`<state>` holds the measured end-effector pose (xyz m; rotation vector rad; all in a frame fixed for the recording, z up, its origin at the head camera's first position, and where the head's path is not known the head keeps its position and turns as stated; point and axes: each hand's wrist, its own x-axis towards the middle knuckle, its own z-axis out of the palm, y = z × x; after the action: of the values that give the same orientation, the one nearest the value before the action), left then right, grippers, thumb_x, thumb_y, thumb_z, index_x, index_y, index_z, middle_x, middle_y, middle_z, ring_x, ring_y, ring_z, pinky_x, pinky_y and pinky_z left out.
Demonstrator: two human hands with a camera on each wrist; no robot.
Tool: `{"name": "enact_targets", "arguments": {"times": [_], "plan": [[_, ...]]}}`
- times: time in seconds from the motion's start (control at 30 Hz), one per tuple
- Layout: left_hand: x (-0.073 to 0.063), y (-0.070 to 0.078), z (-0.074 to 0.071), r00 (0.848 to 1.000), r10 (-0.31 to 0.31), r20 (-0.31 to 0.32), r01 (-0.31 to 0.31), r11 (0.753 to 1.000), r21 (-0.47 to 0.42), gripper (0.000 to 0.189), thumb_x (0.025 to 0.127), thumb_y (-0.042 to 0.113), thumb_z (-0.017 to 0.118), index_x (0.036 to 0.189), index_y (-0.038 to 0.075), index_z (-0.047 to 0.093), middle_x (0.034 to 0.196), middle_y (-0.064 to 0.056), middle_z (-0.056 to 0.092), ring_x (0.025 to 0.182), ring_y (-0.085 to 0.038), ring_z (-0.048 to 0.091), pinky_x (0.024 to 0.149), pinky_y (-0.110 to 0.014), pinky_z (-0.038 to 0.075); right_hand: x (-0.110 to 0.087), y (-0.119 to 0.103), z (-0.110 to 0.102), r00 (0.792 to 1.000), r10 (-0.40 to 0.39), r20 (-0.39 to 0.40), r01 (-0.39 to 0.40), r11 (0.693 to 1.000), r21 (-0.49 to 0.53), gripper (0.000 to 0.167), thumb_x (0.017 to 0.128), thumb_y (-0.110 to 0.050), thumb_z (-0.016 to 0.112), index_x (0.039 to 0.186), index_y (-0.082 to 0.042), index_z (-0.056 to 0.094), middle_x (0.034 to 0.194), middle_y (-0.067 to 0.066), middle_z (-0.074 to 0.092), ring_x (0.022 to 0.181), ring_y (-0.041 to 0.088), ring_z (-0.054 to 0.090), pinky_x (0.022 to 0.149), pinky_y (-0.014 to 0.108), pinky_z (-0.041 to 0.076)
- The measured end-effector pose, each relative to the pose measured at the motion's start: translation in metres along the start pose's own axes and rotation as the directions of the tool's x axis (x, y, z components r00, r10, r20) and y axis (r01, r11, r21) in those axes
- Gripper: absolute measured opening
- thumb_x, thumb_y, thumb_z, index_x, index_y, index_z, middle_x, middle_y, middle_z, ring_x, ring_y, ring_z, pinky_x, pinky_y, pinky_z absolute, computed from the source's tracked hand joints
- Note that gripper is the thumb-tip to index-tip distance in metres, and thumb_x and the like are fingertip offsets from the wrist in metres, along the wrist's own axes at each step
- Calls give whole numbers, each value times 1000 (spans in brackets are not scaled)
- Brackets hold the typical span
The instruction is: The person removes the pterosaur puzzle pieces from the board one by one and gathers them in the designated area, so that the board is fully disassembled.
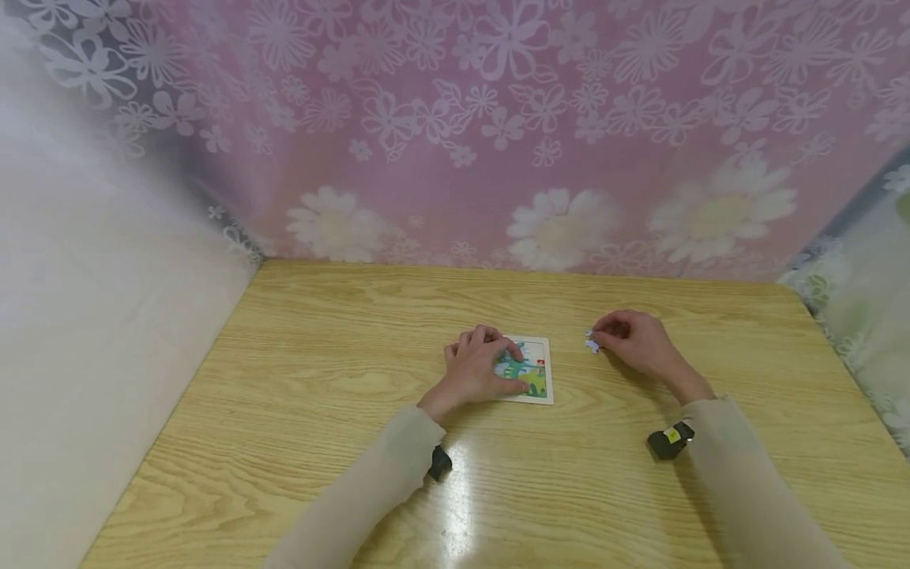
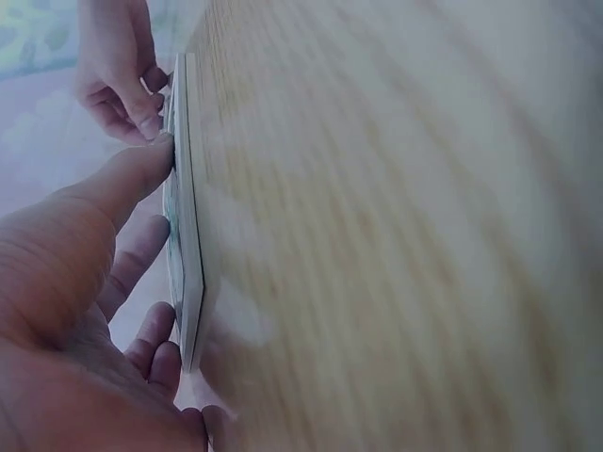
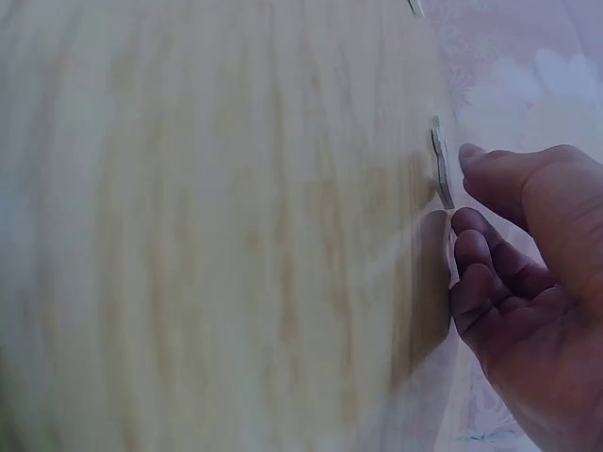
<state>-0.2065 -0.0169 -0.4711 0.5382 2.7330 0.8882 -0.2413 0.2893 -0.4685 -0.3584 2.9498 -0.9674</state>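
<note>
Left hand (image 1: 476,371) spread, thumb and fingers apart, resting on the picture puzzle (image 1: 536,381), which sticks out past the fingertips. Right thumb and forefinger sit apart at the small piece (image 1: 593,346), just beyond their tips on the table (image 1: 320,356); can't tell if the right hand (image 1: 640,344) grips it. Risks: thin edge could slip from an off-center pinch; uneven left thumb pressure could skid the puzzle.
</note>
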Motion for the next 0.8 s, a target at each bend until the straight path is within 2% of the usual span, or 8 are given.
{"name": "enact_targets", "arguments": {"times": [0.2,0.4,0.67,0.8], "plan": [[2,-1,1,1000,-6,1,6,1000,-13,34,85,52,80,112,36,67,140,2,44,127,-29,36,104,-57,22,-5,-1,-3,1000,10,-11,-10,1000,29,22,100,-26,67,109,-6,74,96,10,75,82,16,64,72,27,50],[2,-1,1,1000,-26,4,26,1000,-10,32,84,53,80,110,38,67,141,3,44,127,-29,36,103,-55,22,-12,-16,6,1000,-17,-12,18,997,70,21,99,-27,70,108,-8,75,96,9,73,84,15,63,71,25,50],[2,0,1,999,-35,7,35,999,-17,34,84,54,80,111,37,67,141,3,44,128,-29,36,103,-56,22,-21,-42,24,989,-141,39,136,984,117,15,95,-17,73,106,-7,74,93,5,72,82,10,62,72,24,52],[2,1,0,999,-35,7,35,999,-14,34,84,54,80,111,37,67,141,3,43,127,-28,36,104,-55,22,-20,-48,33,981,-174,81,162,978,134,17,93,-15,76,108,-7,75,95,3,73,84,7,63,74,23,53]]}}
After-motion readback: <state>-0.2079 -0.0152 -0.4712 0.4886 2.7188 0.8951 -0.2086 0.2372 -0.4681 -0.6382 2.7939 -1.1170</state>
